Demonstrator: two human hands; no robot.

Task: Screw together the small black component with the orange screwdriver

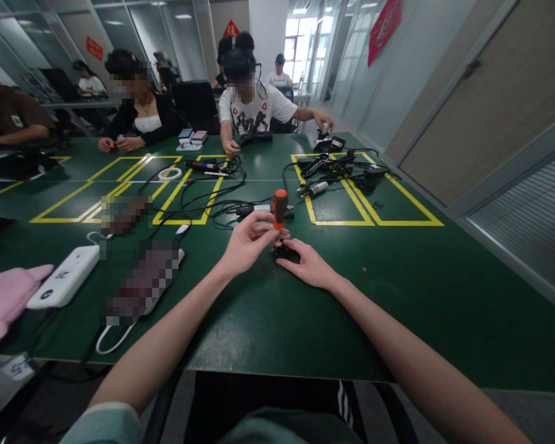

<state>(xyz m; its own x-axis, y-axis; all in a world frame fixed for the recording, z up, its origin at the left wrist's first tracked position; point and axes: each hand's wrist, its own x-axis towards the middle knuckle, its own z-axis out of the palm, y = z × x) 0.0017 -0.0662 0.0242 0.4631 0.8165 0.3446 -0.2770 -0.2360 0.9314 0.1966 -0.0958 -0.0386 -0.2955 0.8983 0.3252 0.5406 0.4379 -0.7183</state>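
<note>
An orange and dark-grey screwdriver stands upright, handle up, over a small black part on the green table. My left hand is closed around the screwdriver's lower end, thumb and fingers pinched there. Low on the tabletop, my right hand grips the black part between thumb and fingers. Its exact kind is hard to make out, since my fingers cover much of it. The screwdriver's tip is hidden near the fingers.
Black cables with a plug lie beyond my hands inside yellow tape outlines. A white power bank and a pink cloth are at left. Across the table, a person reaches toward a black device.
</note>
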